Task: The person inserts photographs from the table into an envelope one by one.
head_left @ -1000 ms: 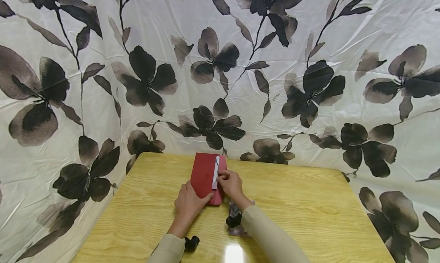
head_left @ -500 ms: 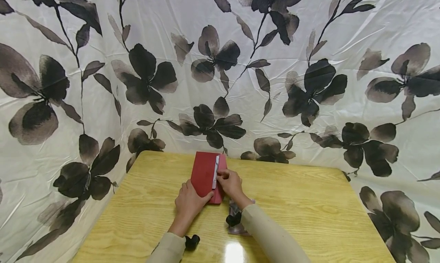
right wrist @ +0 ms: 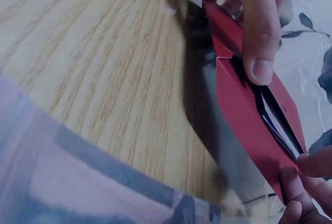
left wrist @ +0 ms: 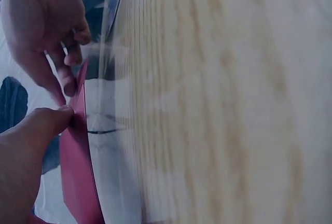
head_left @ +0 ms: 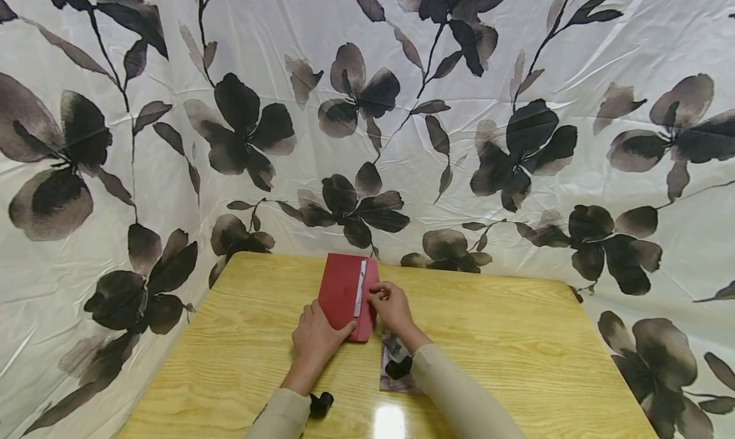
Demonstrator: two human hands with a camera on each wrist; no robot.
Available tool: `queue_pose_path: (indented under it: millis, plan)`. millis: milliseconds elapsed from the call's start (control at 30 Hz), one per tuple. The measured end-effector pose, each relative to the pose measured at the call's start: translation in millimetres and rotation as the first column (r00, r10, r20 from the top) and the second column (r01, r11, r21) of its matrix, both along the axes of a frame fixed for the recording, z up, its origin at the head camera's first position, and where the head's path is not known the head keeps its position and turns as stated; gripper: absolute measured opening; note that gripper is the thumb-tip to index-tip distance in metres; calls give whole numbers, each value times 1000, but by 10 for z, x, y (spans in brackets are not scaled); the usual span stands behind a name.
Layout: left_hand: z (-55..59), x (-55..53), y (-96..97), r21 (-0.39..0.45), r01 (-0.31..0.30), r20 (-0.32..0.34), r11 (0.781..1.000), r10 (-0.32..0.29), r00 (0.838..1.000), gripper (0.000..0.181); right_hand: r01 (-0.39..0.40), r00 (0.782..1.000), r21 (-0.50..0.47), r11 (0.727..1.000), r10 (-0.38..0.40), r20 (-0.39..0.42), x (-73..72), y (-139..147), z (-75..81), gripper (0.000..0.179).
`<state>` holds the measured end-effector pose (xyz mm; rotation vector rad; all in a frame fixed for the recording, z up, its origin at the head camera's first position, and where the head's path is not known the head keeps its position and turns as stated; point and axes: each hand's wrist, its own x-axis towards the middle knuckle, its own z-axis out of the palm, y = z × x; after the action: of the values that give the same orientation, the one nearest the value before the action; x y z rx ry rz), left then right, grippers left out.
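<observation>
A red envelope (head_left: 341, 286) lies near the table's far edge with its flap on the right folded out. Along its mouth a strip of white paper (head_left: 360, 289) shows; the rest is hidden inside. My left hand (head_left: 317, 337) holds the envelope's lower left part, its thumb (right wrist: 259, 63) pressing on top near the mouth. At the flap side, my right hand (head_left: 393, 306) pinches the red edge between thumb and index finger, close beside the white paper. In the left wrist view, the envelope (left wrist: 80, 156) is seen edge-on, with the right hand (left wrist: 46, 32) beyond the left thumb.
A flat, purplish-grey printed sheet (head_left: 390, 380) lies on the table under my right wrist, partly covered by it. Wood-grain table (head_left: 494, 337) surrounds the hands. Floral white cloth (head_left: 436, 190) hangs right behind the table and along its left side.
My right hand has moved slightly right, from the white paper to the flap's edge, uncovering more of the paper strip. The left hand and the envelope have stayed in place.
</observation>
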<state>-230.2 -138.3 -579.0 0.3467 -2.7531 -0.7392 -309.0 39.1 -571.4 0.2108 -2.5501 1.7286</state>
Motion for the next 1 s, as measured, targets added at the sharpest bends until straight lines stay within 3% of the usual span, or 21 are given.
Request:
queue_pose_path:
  millis: [333, 567, 1000]
  plan:
    - [12, -12, -21, -7, 6, 15, 1000, -6, 1000, 107, -26, 1000, -17, 1000, 25, -8, 85, 201, -4, 18]
    - [4, -15, -23, 8, 7, 24, 1000, -7, 1000, 107, -30, 998, 67, 997, 34, -48, 175, 376, 39, 20]
    - [22, -14, -22, 4, 5, 24, 1000, -5, 1000, 104, -46, 999, 159, 986, 50, -21, 427, 729, 148, 28]
